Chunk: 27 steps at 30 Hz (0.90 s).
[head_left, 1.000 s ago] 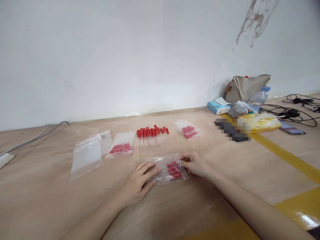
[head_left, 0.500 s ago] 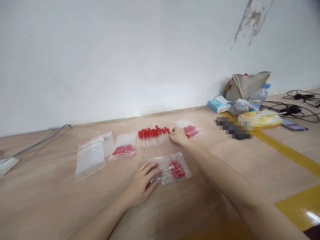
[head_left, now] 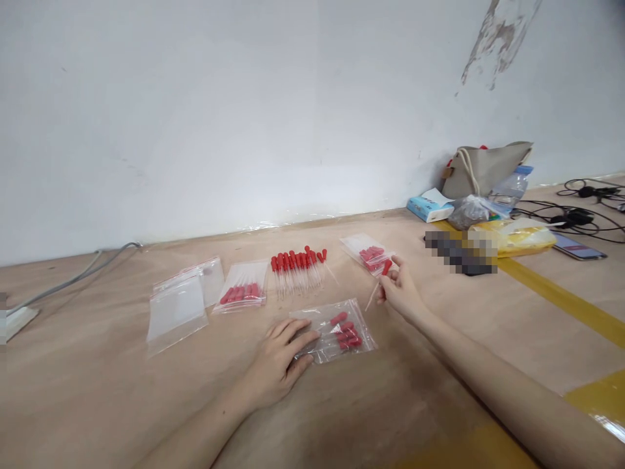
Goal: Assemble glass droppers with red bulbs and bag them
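My right hand (head_left: 401, 288) pinches a dropper (head_left: 385, 268) with a red bulb and a thin clear tube that slants down to the left. My left hand (head_left: 286, 355) lies with its fingers spread on the left end of a clear zip bag (head_left: 322, 352). Inside that bag are several red-bulbed droppers, their bulbs near the right end. Behind it, a row of loose droppers (head_left: 295, 262) rests on the brown surface, bulbs toward the wall. Just beyond my right hand lies another filled zip bag (head_left: 355, 244).
To the left are a zip bag of droppers (head_left: 239, 292) and flat zip bags (head_left: 176, 309) without droppers. At the right sit a blue tissue box (head_left: 430, 208), a grey bag (head_left: 488, 169), a yellow pack (head_left: 522, 238), a phone (head_left: 579, 247) and black cables (head_left: 576, 215).
My right hand has picked up a dropper from the right end of the row and carried it right and nearer, beside the zip bag. My left hand stays put.
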Each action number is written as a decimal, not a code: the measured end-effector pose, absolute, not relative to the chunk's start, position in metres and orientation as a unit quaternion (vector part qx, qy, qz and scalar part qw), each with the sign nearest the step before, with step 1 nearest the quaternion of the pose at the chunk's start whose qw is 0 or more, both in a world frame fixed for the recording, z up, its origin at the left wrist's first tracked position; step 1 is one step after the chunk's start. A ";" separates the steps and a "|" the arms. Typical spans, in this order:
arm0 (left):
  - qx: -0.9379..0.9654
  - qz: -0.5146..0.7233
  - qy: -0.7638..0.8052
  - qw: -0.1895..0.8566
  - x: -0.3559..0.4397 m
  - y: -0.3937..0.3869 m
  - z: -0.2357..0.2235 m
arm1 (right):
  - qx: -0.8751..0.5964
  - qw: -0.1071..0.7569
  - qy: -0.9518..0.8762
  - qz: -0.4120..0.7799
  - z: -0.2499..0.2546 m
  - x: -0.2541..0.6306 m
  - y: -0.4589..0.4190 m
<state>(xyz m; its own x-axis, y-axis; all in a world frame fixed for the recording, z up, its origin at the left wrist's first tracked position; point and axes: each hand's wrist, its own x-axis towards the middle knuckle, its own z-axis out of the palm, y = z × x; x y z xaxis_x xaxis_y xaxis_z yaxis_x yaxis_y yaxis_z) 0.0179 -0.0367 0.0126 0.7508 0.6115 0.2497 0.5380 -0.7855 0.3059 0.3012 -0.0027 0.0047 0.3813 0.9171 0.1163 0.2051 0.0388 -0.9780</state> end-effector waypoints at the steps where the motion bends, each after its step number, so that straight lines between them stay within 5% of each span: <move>1: 0.929 0.172 0.309 0.107 0.018 -0.037 0.012 | -0.596 0.589 -0.435 0.331 -0.001 0.302 -0.010; 6: 0.931 0.172 0.307 0.101 0.017 -0.035 0.011 | -0.553 0.646 -0.383 0.361 -0.010 0.293 -0.022; 20: 0.924 0.177 0.320 0.112 0.017 -0.035 0.010 | -0.513 0.619 -0.313 0.505 -0.006 0.285 -0.032; 27: 0.923 0.175 0.324 0.110 0.017 -0.035 0.010 | -0.547 0.473 -0.505 0.471 -0.007 0.282 -0.036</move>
<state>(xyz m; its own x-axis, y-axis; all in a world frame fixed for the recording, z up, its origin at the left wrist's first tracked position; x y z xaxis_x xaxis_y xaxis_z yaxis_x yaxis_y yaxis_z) 0.0168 -0.0350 0.0097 0.7285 0.6373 0.2513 0.5606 -0.7654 0.3160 0.2821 -0.0363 -0.0069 0.0469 0.9982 -0.0385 0.1067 -0.0434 -0.9933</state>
